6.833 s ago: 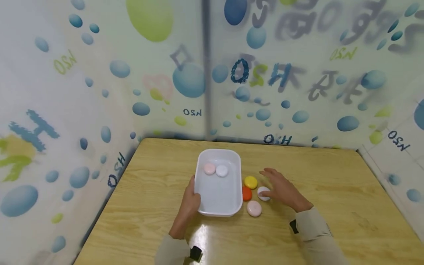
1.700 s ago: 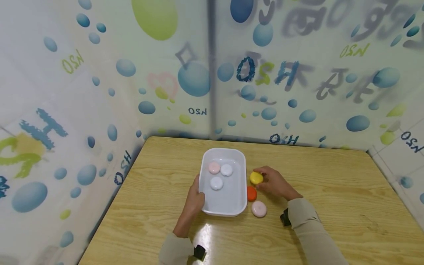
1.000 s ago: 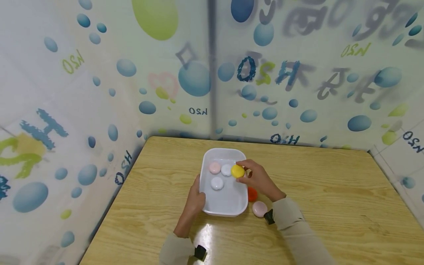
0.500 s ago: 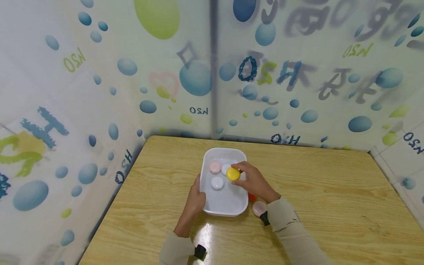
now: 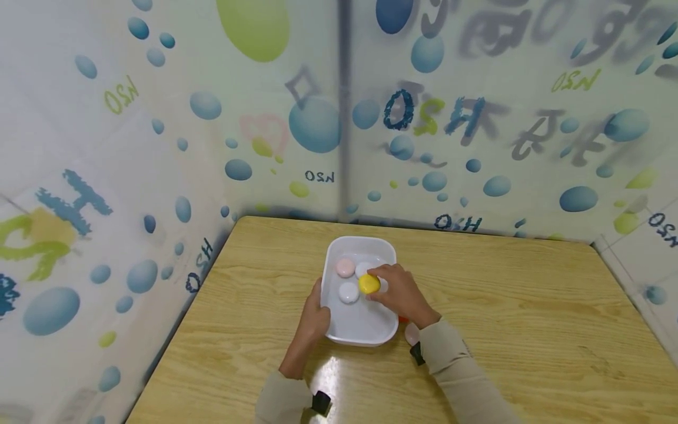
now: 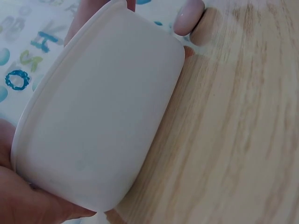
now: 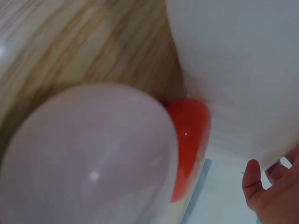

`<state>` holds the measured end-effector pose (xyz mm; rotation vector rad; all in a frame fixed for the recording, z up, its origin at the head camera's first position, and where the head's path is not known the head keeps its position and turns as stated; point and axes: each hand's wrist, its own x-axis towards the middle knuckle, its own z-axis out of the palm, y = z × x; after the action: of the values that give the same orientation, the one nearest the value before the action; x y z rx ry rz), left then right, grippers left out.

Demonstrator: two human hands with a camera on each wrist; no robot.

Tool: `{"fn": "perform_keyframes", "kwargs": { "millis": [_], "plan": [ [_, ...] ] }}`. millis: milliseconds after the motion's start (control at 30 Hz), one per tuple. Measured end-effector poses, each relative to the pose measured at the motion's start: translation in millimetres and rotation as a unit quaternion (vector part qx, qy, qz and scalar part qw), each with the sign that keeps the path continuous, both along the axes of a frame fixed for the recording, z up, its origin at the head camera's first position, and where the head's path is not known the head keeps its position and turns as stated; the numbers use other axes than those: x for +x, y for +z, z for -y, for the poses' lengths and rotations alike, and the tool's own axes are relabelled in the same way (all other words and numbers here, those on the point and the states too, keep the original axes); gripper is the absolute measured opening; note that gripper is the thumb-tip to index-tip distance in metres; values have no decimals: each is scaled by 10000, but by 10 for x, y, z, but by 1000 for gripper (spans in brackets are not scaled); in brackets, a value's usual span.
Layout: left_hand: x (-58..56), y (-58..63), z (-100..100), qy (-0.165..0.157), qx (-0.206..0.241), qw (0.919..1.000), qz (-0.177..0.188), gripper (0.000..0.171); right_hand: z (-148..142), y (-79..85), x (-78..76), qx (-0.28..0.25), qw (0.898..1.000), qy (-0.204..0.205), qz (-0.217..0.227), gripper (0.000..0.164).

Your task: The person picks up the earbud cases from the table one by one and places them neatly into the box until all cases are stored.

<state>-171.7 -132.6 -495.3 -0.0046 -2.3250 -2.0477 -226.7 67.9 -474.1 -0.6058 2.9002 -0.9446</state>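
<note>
My left hand [image 5: 313, 318] grips the left side of a white rectangular tub [image 5: 365, 333], thumb over its rim. My right hand [image 5: 405, 294] pinches a yellow glossy round disc [image 5: 368, 284] between thumb and fingers, above the tub's inside. In the tub lie a pink disc [image 5: 345, 268], a white disc [image 5: 348, 292] and another white disc [image 5: 362, 269], partly hidden by the yellow one. Outside the tub's right wall sit a red disc [image 7: 189, 140] and a pale pink disc [image 7: 93, 158], mostly covered by my right arm in the head view.
The tub stands on a light wooden table [image 5: 529, 306]. Patterned sheet walls [image 5: 450, 171] rise behind it and at both sides. A black wrist device [image 5: 321, 403] sits at my left cuff, another [image 5: 417, 353] at my right.
A second white disc went from the table into the tub. My right hand took the yellow disc from the table and carried it left over the tub, lately shifting slightly nearer me. Left hand stays put.
</note>
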Motion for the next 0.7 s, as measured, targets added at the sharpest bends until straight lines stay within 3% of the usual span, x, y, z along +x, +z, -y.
{"fn": "perform_keyframes", "kwargs": {
  "millis": [367, 700],
  "plan": [
    [-3, -28, -11, 53, -183, 9998, -88, 76, 112, -34, -31, 1240, 9920, 36, -214, 49],
    [106, 253, -36, -166, -186, 9996, -92, 73, 177, -23, -21, 1747, 9843, 76, -221, 48]
  ]
}}
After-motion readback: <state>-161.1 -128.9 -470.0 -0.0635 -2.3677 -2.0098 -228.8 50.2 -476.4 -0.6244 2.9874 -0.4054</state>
